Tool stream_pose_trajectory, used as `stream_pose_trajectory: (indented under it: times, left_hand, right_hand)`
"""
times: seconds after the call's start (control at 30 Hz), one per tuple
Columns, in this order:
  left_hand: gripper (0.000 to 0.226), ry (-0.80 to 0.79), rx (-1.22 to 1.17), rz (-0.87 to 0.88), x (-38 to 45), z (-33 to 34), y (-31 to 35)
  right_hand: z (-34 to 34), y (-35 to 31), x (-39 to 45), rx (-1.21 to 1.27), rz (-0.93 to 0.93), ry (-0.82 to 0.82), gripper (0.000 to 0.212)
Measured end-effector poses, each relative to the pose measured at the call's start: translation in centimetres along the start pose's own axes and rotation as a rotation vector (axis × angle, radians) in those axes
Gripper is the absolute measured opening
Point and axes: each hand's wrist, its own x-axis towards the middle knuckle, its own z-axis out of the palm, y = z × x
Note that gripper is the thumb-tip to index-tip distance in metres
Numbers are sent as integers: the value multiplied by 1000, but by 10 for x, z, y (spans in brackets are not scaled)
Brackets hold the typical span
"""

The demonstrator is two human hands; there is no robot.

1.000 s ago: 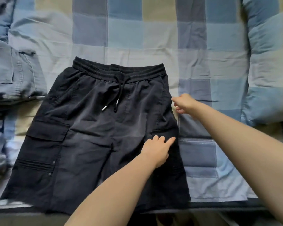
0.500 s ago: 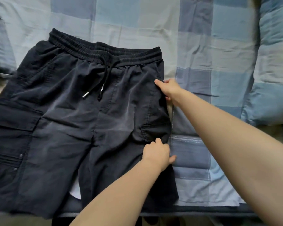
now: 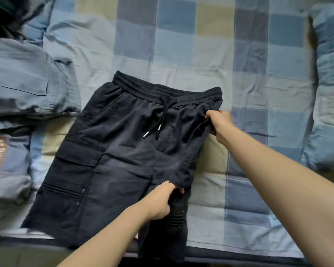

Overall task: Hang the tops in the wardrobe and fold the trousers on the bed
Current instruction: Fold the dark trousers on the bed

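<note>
Black cargo shorts [image 3: 112, 157] with a drawstring waist lie front up on the checked bed sheet [image 3: 201, 45]. My right hand [image 3: 219, 123] grips the shorts' right side seam just below the waistband and has it raised off the sheet. My left hand [image 3: 162, 199] grips the same side lower down, near the leg's cargo pocket. The right leg is bunched and lifted inward between my two hands. The left leg still lies flat.
Folded grey-blue trousers [image 3: 25, 83] lie at the left, with another grey garment bearing orange lettering [image 3: 2, 164] below them. A dark garment [image 3: 6, 14] sits at the top left. A checked pillow [image 3: 328, 89] lies along the right. The bed's front edge [image 3: 239, 255] runs along the bottom.
Both hands went from resting on the shorts' right edge to gripping it. The right side has been lifted and drawn inward off the sheet.
</note>
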Motion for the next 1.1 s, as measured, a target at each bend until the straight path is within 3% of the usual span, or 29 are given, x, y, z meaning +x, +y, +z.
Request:
stream_pose_trajectory:
  times: [0.17,0.33,0.47,0.57,0.63,0.7,0.77,0.87,0.93,1.03,1.1]
  left_hand:
    - [49,-21,-137,-16,-56,-64,-39]
    - [41,88,-264,-31,-119,-115,-95]
    - [40,311,-334,-87,-157,-150,-154]
    - [38,584,-345,-224,-169,-163,-208]
    - [30,735,-347,-327,-175,-165,-243]
    - [22,718,-442,-369,-178,-164,-263]
    - [27,618,-494,-381,-184,-159,-274]
    - [45,460,-371,-356,-189,-144,-276]
    - [45,423,-270,-350,-188,-130,-275]
    - [28,465,-171,-389,-190,-119,-273]
    - [21,548,-173,-433,-192,-115,-272]
  right_hand:
    - [66,-32,-38,12,-90,79,16]
    - [156,-58,-68,-272,-274,187,28]
    - [230,-72,-92,-339,-320,24,32]
    - [275,-69,-106,-243,-182,-139,40]
    - [299,-64,-110,-304,-207,-153,39]
    - [311,-61,-108,-332,-212,-136,26]
    - [324,-60,-106,-342,-169,-132,20]
    - [331,-60,-94,-694,-346,-197,39]
    - [325,-60,-86,-988,-574,-124,40]
    - [310,-61,-76,-1454,-896,47,52]
    - [304,-61,-74,-1707,-966,-9,62]
